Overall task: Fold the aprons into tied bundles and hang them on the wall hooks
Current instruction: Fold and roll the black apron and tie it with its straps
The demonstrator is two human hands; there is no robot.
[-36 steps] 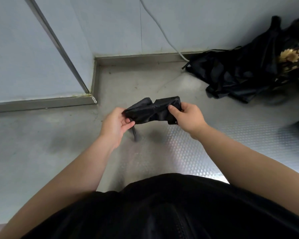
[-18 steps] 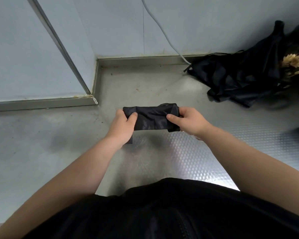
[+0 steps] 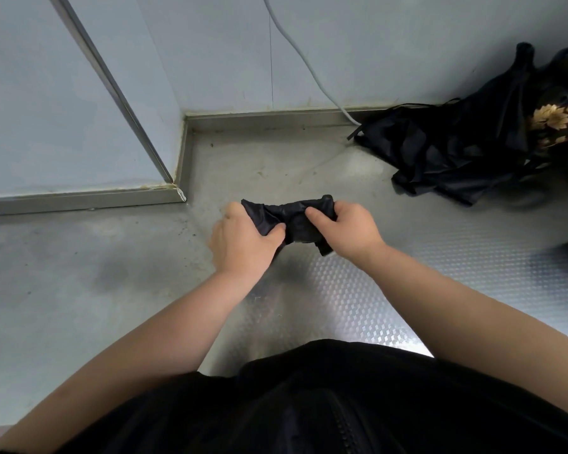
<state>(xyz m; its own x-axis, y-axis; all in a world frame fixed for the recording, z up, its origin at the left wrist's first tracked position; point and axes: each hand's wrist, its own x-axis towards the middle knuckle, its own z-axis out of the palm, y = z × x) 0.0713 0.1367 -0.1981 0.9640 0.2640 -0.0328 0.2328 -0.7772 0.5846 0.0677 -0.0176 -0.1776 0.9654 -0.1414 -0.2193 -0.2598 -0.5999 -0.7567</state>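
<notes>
A black apron rolled into a small bundle (image 3: 291,216) is held in the air above the metal floor, pinched narrow in its middle. My left hand (image 3: 243,240) grips its left end, thumb over the fabric. My right hand (image 3: 345,229) grips its right end, with a short strap end hanging below the palm. A heap of loose black aprons (image 3: 466,149) lies on the floor at the right, against the wall. No wall hooks are in view.
Pale blue wall panels meet at a corner with a metal strip (image 3: 112,86) and a steel skirting (image 3: 269,117). A grey cable (image 3: 305,63) runs down the wall behind the heap. Black fabric with gold leaves (image 3: 554,117) sits at the far right.
The bundle has been squeezed tighter in the middle and tilted slightly, its left end now lower under my left hand. Both hands kept their grip and shifted a little.
</notes>
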